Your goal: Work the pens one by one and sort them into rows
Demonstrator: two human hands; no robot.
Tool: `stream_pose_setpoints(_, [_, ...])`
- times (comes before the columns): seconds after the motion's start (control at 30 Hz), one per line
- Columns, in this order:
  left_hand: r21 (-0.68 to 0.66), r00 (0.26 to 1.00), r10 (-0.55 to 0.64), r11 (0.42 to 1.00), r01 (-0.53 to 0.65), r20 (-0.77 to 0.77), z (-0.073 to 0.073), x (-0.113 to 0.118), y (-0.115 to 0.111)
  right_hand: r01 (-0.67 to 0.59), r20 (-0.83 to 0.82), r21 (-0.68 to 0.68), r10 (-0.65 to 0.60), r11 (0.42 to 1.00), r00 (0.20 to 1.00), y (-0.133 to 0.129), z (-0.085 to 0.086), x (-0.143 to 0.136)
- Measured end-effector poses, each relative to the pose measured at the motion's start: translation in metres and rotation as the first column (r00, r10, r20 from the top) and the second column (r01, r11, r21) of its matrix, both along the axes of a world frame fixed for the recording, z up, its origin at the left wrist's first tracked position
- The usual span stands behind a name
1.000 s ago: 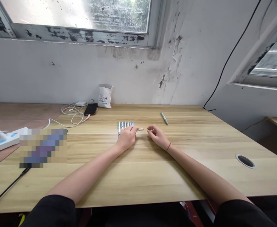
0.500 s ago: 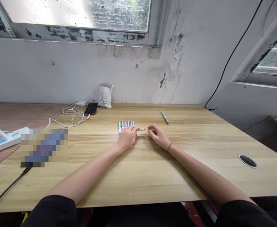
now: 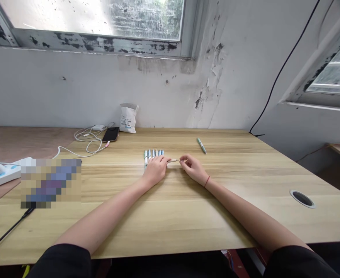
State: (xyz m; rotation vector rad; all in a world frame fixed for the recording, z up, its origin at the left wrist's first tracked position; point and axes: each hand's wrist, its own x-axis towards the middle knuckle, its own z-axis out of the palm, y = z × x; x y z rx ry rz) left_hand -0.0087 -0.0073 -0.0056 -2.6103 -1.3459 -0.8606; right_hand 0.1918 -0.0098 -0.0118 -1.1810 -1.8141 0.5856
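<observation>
My left hand (image 3: 157,170) is closed around a pale pen (image 3: 172,160), whose slim front end points right out of the fingertips. From the other side, my right hand (image 3: 193,170) makes a pinch at the pen's tip. What those fingers hold is too small to make out; a thin light sliver shows between them. Under and behind my left hand lies a row of several pens (image 3: 149,154) with white, green and blue barrels, partly covered by that hand. Apart from the row, a green pen (image 3: 201,145) rests farther back on the wooden desk (image 3: 170,216).
A white paper-like pouch (image 3: 128,117) stands against the wall. Left of it are a black phone (image 3: 111,134) and a coiled white cable (image 3: 89,144). A blurred-out object (image 3: 52,181) and a power strip (image 3: 9,172) sit farther left. A cable hole (image 3: 302,199) is at right.
My right fingertips have come closer to the pen's tip, narrowing the gap between them. The left hand keeps its hold on the pen. The whole view has shifted slightly.
</observation>
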Motion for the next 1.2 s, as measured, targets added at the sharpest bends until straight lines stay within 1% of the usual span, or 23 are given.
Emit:
stream_pose_setpoints(0.3, [0.005, 1.0, -0.011, 1.0, 0.011, -0.005, -0.001, -0.0012, 0.0001, -0.025, -0.016, -0.027, 0.025, 0.999, 1.0, 0.0015, -0.002, 0.0019])
stream_pose_setpoints(0.47, [0.008, 1.0, -0.012, 1.0, 0.012, 0.008, -0.0014, -0.0014, 0.0006, -0.011, -0.007, -0.022, 0.011, 1.0, 1.0, 0.0003, -0.0001, 0.0004])
stream_pose_setpoints(0.6, [0.012, 1.0, -0.019, 1.0, 0.019, 0.022, -0.0015, -0.0015, 0.001, -0.003, -0.031, -0.022, 0.002, 1.0, 1.0, 0.0019, -0.0024, 0.0005])
stream_pose_setpoints(0.73, [0.023, 0.999, -0.05, 0.999, 0.049, 0.018, -0.0013, -0.0011, 0.0005, -0.027, -0.063, -0.007, 0.026, 1.0, 0.998, 0.0036, -0.0059, 0.0013])
stream_pose_setpoints(0.9, [0.023, 0.997, -0.073, 0.997, 0.073, 0.029, -0.0011, -0.0005, 0.0004, -0.073, -0.08, -0.006, 0.072, 0.997, 0.994, 0.0019, -0.005, 0.0013])
stream_pose_setpoints(1.0, [0.02, 0.996, -0.087, 0.996, 0.086, 0.024, -0.0008, -0.0009, 0.0008, -0.07, -0.06, -0.004, 0.069, 0.998, 0.996, 0.001, -0.0044, 0.001])
stream_pose_setpoints(1.2, [0.035, 0.985, -0.159, 0.987, 0.157, 0.067, -0.0027, -0.0019, 0.0035, -0.055, -0.045, 0.045, 0.057, 0.997, 0.997, 0.0007, -0.0059, 0.0006])
